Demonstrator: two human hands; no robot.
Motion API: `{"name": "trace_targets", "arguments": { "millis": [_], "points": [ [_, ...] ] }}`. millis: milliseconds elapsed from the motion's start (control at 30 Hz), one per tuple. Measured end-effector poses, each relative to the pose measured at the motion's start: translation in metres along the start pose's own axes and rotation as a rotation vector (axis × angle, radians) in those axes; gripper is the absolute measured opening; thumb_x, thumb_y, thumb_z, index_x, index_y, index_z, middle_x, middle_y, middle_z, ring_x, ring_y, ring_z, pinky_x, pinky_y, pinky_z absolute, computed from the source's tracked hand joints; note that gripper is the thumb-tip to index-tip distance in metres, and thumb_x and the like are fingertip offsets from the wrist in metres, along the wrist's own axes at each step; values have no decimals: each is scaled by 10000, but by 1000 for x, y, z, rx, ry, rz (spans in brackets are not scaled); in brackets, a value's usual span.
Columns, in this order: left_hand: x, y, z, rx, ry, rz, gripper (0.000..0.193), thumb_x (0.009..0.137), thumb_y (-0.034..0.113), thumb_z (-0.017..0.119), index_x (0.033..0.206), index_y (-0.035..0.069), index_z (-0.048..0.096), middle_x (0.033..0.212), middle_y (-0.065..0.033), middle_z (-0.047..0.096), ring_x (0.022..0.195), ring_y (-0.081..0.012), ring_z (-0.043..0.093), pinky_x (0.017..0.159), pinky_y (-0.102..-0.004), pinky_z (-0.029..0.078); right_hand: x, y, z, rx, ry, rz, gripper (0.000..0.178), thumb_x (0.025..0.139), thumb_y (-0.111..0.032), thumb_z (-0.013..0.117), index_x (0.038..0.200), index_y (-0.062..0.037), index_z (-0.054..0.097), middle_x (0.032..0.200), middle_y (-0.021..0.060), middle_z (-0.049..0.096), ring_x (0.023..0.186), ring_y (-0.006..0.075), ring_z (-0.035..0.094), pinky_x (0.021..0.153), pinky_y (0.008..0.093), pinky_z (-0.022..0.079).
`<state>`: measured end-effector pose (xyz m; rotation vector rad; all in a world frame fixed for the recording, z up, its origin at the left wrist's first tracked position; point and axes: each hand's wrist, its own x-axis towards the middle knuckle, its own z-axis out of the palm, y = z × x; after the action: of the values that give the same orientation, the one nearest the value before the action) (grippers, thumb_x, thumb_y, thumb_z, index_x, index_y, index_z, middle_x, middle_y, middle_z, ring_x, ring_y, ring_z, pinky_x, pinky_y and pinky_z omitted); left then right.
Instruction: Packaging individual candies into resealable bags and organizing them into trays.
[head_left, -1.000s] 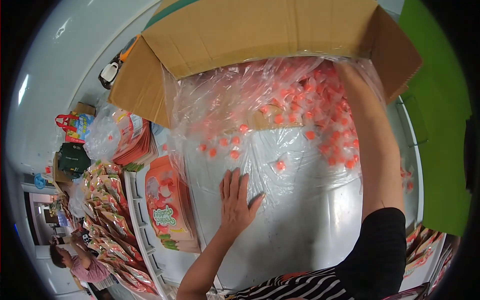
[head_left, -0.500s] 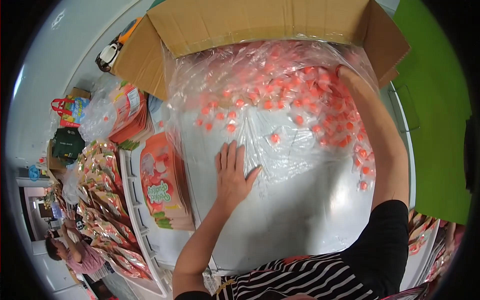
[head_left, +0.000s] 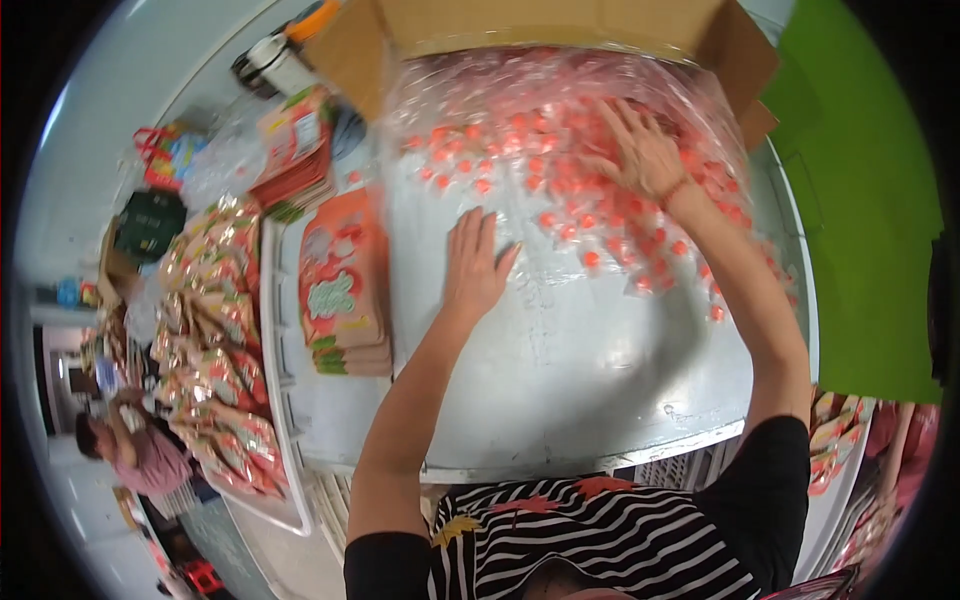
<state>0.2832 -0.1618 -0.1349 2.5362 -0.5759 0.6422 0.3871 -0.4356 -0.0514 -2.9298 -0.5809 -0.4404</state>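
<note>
My right hand [head_left: 645, 155] lies over a heap of small red candies [head_left: 560, 170], each in a clear twist wrapper, with its fingers spread and pointing away from me. A thin band circles that wrist. The candies spill from a clear plastic liner [head_left: 470, 82] at the mouth of a cardboard carton [head_left: 560, 28] tipped on its side. To the left, my left hand [head_left: 474, 268] rests flat on the pale metal tabletop [head_left: 520, 370], fingers stretched out and holding nothing. Nearest to it on that side is a stack of flat printed pouches [head_left: 345, 285].
A second pouch stack [head_left: 295, 155] lies farther back on the left. Beyond the table's left edge, a white tray [head_left: 285, 440] holds several filled bags [head_left: 215, 340]. Green surface [head_left: 860, 250] borders the right side. A person in pink [head_left: 150, 465] is at far left.
My right hand has come out from the liner and moved leftward onto the candies, which are spread about, some blurred. My left hand stays flat on the table. The whole view has shifted.
</note>
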Motion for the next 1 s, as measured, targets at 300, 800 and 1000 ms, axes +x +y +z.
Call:
{"name": "trace_targets", "arguments": {
  "millis": [300,800,1000],
  "points": [
    [-26,28,-49,-58,145,-16,438,726,175,710,1098,0,559,1125,-160,516,1080,-357,475,928,-454,394,-82,-21,26,-285,-25,-207,482,957,-345,383,1394,-141,377,1501,74,247,1391,285,186,1116,535,103],
    [-168,-116,-208,344,-187,-7,598,709,121,712,1259,51,487,1266,-114,501,1226,-337,431,968,-425,412,-96,-35,21,-163,243,-220,513,922,-303,507,1383,-114,384,1498,129,229,1381,346,186,1108,499,161],
    [-149,-99,-201,311,-121,-1,534,760,101,666,1254,29,475,1248,-131,510,1198,-348,457,944,-416,446,-145,-118,-2,111,70,-306,482,897,-252,532,1338,-83,433,1464,179,268,1336,387,259,1091,508,208]
  ]
}}
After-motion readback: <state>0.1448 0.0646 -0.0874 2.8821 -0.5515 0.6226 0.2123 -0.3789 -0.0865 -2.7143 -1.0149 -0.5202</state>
